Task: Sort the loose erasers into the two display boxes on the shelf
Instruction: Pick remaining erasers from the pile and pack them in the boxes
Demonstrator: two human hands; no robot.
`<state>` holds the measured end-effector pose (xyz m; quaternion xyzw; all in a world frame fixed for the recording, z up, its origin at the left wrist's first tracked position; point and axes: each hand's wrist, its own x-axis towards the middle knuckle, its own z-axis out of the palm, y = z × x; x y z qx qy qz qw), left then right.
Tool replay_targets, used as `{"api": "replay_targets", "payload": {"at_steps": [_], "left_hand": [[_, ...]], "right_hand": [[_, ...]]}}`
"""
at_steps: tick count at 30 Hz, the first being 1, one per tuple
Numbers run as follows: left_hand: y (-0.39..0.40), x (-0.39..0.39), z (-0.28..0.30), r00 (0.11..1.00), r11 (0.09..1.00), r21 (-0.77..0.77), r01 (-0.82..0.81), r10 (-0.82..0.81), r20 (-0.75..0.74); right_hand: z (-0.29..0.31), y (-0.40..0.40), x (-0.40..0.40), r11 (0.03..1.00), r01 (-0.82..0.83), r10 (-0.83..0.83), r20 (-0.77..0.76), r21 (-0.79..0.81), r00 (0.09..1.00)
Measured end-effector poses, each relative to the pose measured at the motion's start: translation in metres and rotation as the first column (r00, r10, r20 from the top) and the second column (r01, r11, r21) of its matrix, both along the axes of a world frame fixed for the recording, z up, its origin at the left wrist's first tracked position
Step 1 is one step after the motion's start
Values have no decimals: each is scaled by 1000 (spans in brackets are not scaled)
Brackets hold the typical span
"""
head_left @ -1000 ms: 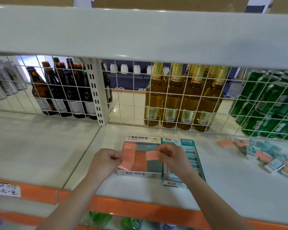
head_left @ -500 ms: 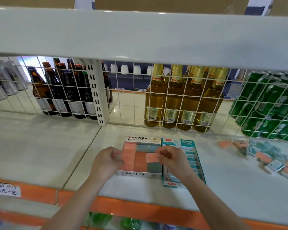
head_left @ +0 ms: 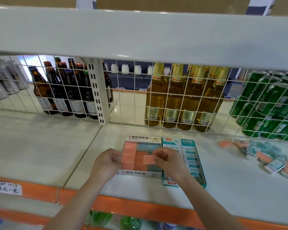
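Note:
Two display boxes stand side by side on the white shelf. The left one, a white box with Korean print, holds pink and grey-green erasers. The right one is a teal box with rows of sleeved erasers. My right hand pinches a pink eraser flat above the white box. My left hand has its fingers curled against the pink erasers at that box's left side. A heap of loose erasers, pink ones and white-teal sleeved ones, lies at the right.
A white wire grille closes the back of the shelf. Behind it stand brown bottles, golden bottles and green cans. An upper shelf board hangs overhead. An orange front rail carries a handwritten price tag.
My left hand has moved right, up against the pink erasers in the white box. My right hand has stayed over the box with the pink eraser.

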<state>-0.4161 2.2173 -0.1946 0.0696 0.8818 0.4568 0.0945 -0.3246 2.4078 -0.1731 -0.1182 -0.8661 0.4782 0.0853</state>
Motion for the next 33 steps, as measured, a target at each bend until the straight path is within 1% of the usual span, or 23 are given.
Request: {"api": "replay_targets", "payload": {"at_steps": [4,6,10,12,15,19,26,30,33], "left_hand": [[4,1,6,999,998,69,2,2,-50],[8,1,10,995,998,70,12,-5,-99],[15,3,15,978,997,0,73,-71,-194],[17,3,13,969,993,-65,97,-109,-220],[19,1,11,963,987,-144,67,-102,-249],[18,-5,10,963,980,-197,34,-85,-256],[21,-20,14,955,955,-291,48,-129,-265],[22,-25,14,955,939,-339,55,-149,-257],[22,-26,13,956,937,-345,54,-149,-254]], "right_hand": [[0,7,0,998,54,-54,7,46,999],[1,11,0,995,78,-78,2,55,997],[2,17,0,990,140,-140,-6,17,990],[2,19,0,988,157,-157,-10,-1,988],[2,21,-1,986,165,-165,-12,2,986],[2,16,-11,987,162,-162,-13,8,987],[3,-4,-40,987,159,-159,-15,21,987],[-2,-17,-59,986,164,-166,50,42,985],[-8,-24,-65,986,157,-160,61,48,985]]}}
